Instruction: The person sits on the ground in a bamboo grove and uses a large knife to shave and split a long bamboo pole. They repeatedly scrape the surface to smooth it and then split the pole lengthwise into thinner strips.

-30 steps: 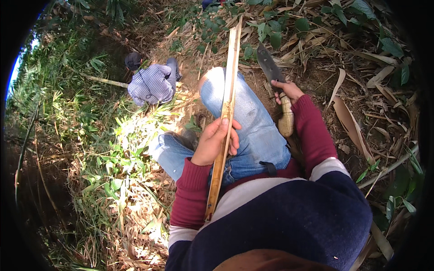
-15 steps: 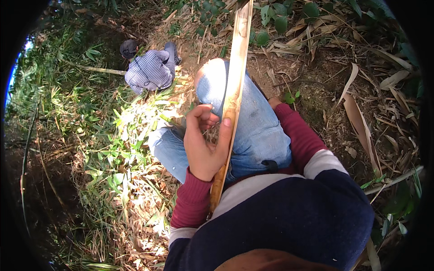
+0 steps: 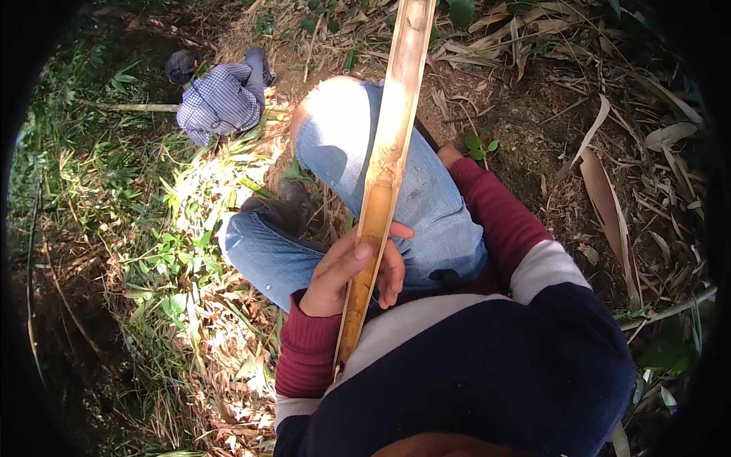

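Observation:
A long split bamboo piece [image 3: 384, 164] slants from my waist up past the top of the view, its hollow inner side facing up and a node across it. My left hand [image 3: 346, 270] holds it near its lower end, with the thumb on the inner face and the fingers coming round beneath and out on the right side. My right hand [image 3: 450, 155] is down beside my raised knee, mostly hidden, so its fingers do not show. A thin dark strip [image 3: 428, 135] shows close to it; what it is I cannot make out.
Another person [image 3: 221, 99] in a checked shirt and dark cap sits at the upper left, near a bamboo pole [image 3: 141, 107]. Green plants [image 3: 164, 282] spread along the left. Dry leaves and sheaths [image 3: 609, 206] litter the soil on the right.
My left hand has moved down the bamboo and wrapped round it from beneath. The bamboo has turned, so its hollow side now shows more. The whole view has shifted a little.

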Action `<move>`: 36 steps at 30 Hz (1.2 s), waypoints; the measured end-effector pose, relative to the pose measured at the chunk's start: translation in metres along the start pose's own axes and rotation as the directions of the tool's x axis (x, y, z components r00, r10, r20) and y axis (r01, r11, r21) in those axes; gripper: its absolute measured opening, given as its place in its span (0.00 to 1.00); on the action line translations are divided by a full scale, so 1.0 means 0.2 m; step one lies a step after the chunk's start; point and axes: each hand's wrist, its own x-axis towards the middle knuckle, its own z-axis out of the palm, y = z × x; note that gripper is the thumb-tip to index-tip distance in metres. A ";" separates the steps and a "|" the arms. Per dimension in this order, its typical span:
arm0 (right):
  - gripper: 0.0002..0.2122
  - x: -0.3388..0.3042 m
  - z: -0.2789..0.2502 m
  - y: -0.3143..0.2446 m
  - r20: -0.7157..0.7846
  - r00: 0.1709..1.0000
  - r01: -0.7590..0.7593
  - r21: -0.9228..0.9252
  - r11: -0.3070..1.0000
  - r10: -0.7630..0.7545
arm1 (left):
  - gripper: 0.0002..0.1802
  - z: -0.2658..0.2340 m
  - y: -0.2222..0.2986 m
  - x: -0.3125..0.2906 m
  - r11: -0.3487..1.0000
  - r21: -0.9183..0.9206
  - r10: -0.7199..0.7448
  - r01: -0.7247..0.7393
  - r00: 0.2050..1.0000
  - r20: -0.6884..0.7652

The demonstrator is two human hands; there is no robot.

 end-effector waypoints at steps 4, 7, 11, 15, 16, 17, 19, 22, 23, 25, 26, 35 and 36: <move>0.22 0.07 0.05 0.14 -0.010 0.999 0.044 -0.103 0.994 -0.045 | 0.39 0.00 -0.02 0.02 0.992 -0.124 -0.020 0.021 1.000 0.004; 0.24 0.18 0.14 0.18 -0.014 0.999 -0.037 -0.076 0.996 0.036 | 0.35 -0.01 0.02 0.00 0.998 0.053 -0.035 0.037 0.998 -0.050; 0.26 0.18 0.06 0.19 0.019 0.998 -0.059 0.015 0.998 0.059 | 0.21 0.02 0.07 0.04 0.958 0.284 -0.030 0.050 0.997 -0.073; 0.21 -0.21 -0.23 -0.09 0.049 0.992 -0.124 0.631 0.766 0.121 | 0.14 0.07 0.07 0.02 0.928 0.369 0.016 0.055 0.982 -0.187; 0.20 -0.26 -0.29 -0.12 0.038 0.991 -0.110 0.779 0.617 0.129 | 0.14 0.07 0.06 0.01 0.920 0.389 0.033 0.049 0.979 -0.203; 0.19 -0.32 -0.34 -0.15 0.027 0.990 -0.087 0.889 0.451 0.137 | 0.13 0.07 0.05 0.02 0.923 0.384 0.082 0.005 0.974 -0.209; 0.13 -0.49 -0.55 -0.34 -0.115 0.987 0.069 0.934 0.350 0.114 | 0.14 0.06 0.07 0.01 0.922 0.387 0.086 0.002 0.974 -0.211; 0.17 -0.63 -0.75 -0.44 -0.322 0.946 0.303 0.912 0.277 0.025 | 0.16 0.06 0.08 0.02 0.931 0.366 0.081 -0.001 0.976 -0.203; 0.18 -0.69 -0.81 -0.50 -0.386 0.923 0.374 0.883 0.284 -0.016 | 0.17 0.06 0.07 0.02 0.935 0.355 0.080 -0.002 0.976 -0.205; 0.21 -0.81 -0.88 -0.61 -0.484 0.869 0.491 0.822 0.288 -0.100 | 0.20 0.06 0.07 0.02 0.942 0.337 0.084 -0.011 0.976 -0.203; 0.23 -0.86 -0.90 -0.66 -0.520 0.842 0.539 0.794 0.282 -0.144 | 0.21 0.06 0.07 0.02 0.944 0.330 0.085 -0.013 0.975 -0.204; 0.32 -1.14 -0.86 -0.91 -0.610 0.568 0.818 0.342 0.462 -0.553 | 0.25 0.04 0.07 0.04 0.974 0.216 0.101 -0.064 0.981 -0.168; 0.29 -1.23 -0.85 -0.95 -0.585 0.506 0.852 0.225 0.473 -0.633 | 0.26 0.03 0.07 0.04 0.986 0.156 0.086 -0.061 0.983 -0.160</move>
